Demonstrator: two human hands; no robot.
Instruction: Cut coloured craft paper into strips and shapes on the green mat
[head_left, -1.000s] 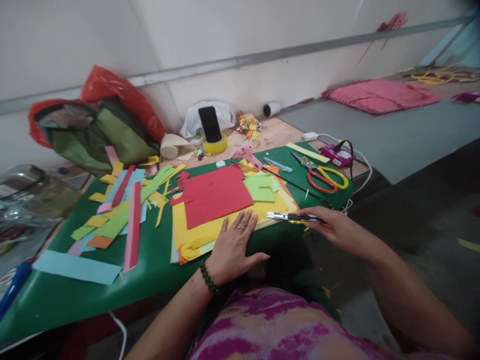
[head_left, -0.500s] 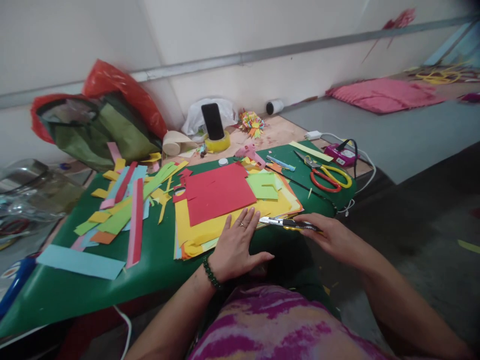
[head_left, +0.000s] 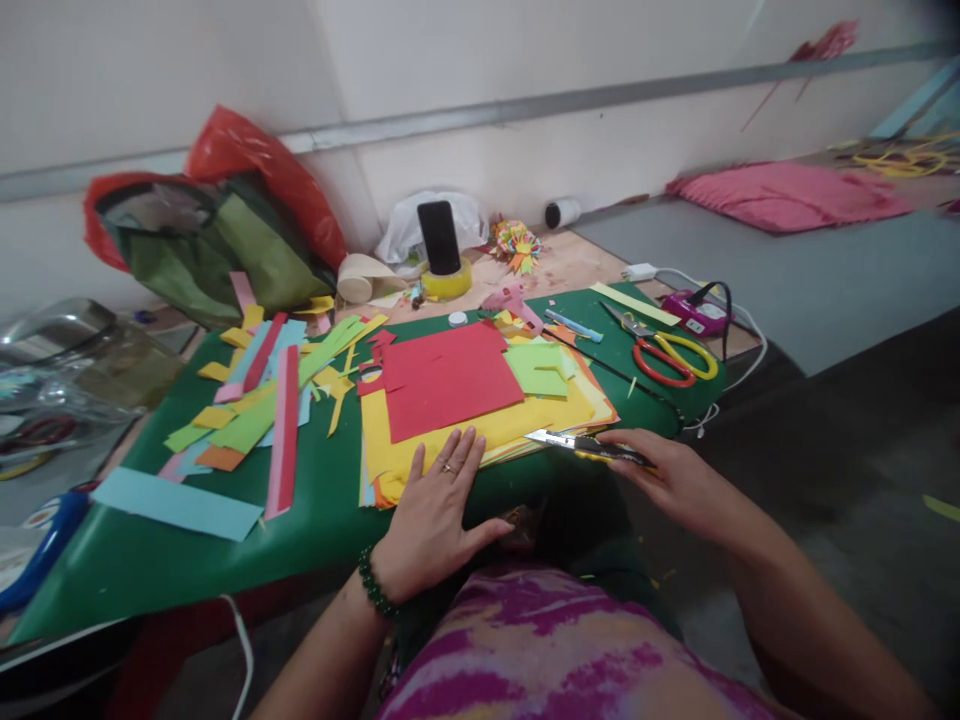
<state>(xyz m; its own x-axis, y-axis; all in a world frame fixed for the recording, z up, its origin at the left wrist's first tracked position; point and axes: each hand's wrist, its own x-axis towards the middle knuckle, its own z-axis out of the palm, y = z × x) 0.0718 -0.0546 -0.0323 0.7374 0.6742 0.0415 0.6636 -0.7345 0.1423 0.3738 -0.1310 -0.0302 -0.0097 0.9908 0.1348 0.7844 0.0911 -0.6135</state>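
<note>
My left hand [head_left: 442, 510] lies flat, fingers stretched out, on the near edge of a stack of yellow paper [head_left: 379, 425]. In my right hand [head_left: 667, 475] is a utility knife [head_left: 592, 446], its silver blade end pointing left at the stack's near right edge. Whether the blade touches the paper I cannot tell. A red sheet [head_left: 454, 380] rests on top of the yellow paper, just beyond my left fingertips. Beside it, toward the right of the stack, are light green pieces [head_left: 536, 370].
Coloured paper strips [head_left: 281, 430] are heaped on the green table cover [head_left: 225, 570] at left. Scissors [head_left: 667, 355], a pink glue gun [head_left: 514, 300] and a purple power adapter [head_left: 696, 314] lie to the right. Behind stand a phone [head_left: 438, 238] and a green bag [head_left: 225, 245].
My left hand has slid left along the stack's near edge, fingers still spread. My right hand keeps the utility knife near the stack's right side. The view has shifted slightly.
</note>
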